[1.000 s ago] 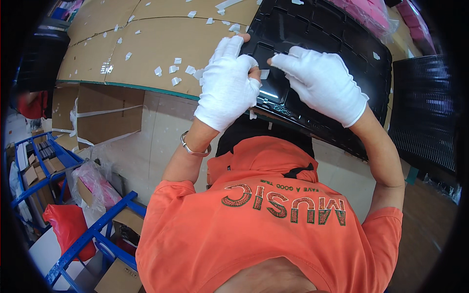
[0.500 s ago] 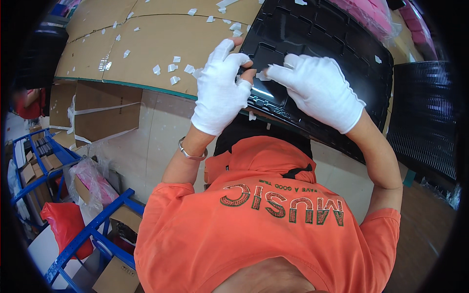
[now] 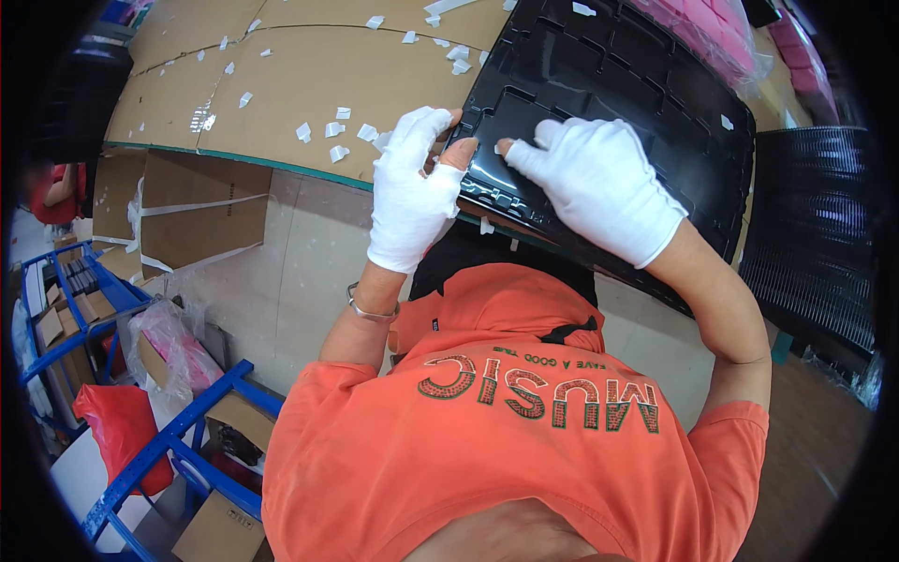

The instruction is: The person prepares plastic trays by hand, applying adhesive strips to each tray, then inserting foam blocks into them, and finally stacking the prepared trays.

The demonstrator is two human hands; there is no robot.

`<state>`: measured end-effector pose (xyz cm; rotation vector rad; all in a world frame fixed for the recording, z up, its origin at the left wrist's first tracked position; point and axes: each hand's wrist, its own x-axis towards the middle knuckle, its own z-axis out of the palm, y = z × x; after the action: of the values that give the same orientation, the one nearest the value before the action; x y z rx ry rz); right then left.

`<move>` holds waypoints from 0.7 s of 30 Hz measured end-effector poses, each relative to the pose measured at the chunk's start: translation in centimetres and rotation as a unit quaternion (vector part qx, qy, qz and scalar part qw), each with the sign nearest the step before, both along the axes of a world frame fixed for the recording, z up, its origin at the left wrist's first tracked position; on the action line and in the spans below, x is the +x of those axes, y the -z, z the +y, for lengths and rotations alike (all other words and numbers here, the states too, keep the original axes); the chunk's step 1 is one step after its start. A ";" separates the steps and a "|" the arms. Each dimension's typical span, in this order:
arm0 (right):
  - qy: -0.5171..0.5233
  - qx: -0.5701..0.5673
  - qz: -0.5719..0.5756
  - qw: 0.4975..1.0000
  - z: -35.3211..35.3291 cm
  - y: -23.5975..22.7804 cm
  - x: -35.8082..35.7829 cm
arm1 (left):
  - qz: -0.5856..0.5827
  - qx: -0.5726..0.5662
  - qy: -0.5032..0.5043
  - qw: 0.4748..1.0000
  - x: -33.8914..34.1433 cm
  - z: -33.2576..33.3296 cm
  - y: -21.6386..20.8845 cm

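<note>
A large black moulded plastic tray (image 3: 646, 108) lies at an angle on the cardboard-covered table. My left hand (image 3: 412, 187), white-gloved with bare tips at the thumb and forefinger, is closed at the tray's near left edge, thumb over the rim. Over the tray's near left part, my right hand (image 3: 599, 178), also gloved, has its fingers curled. Its bare fingertip meets a tiny white piece (image 3: 497, 149) on the tray surface; most of that piece is hidden. Other white scraps rest on the tray, one scrap (image 3: 583, 9) near its far end.
Several small white scraps (image 3: 335, 129) lie scattered over the cardboard surface (image 3: 309, 84). Pink items in clear plastic (image 3: 702, 33) stand at the far right. A stack of black ribbed trays (image 3: 810, 225) is on the right. Below left are an open cardboard box (image 3: 201, 211) and a blue rack (image 3: 178, 436).
My left hand has shifted slightly down and left, its fingers closing at the tray edge. My right hand's fingertip has come down near the white piece, which now shows less.
</note>
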<state>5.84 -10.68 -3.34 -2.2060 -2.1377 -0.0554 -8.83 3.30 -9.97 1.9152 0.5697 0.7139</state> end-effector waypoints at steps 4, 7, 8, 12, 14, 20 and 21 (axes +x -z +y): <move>-0.013 -0.005 -0.006 1.000 0.6 -0.5 0.0 | -0.007 -0.005 -0.004 1.000 0.0 0.1 0.3; -0.013 -0.012 -0.030 0.999 -0.1 -0.6 0.0 | -0.008 -0.013 -0.010 1.000 0.0 -0.1 0.3; -0.018 -0.005 -0.028 0.999 -0.5 -0.6 -0.2 | -0.010 -0.007 -0.008 1.000 0.0 0.0 0.2; 0.014 -0.067 -0.043 0.997 -1.4 -1.2 0.0 | -0.009 0.008 -0.005 1.000 0.0 0.1 0.3; 0.022 -0.035 -0.037 0.998 -0.6 -0.9 -0.3 | -0.019 0.041 -0.011 0.999 0.0 0.2 0.4; 0.006 -0.045 -0.017 0.999 -2.8 -1.6 0.6 | 0.008 0.441 0.088 0.893 0.4 2.3 -2.4; -0.010 -0.009 -0.021 1.000 -3.4 -1.4 1.1 | 0.036 0.475 0.142 0.868 0.7 2.6 -3.6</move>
<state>6.92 -14.13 -1.94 -2.2128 -2.1900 -0.0817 -8.11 5.86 -6.37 2.8646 -0.0914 0.8010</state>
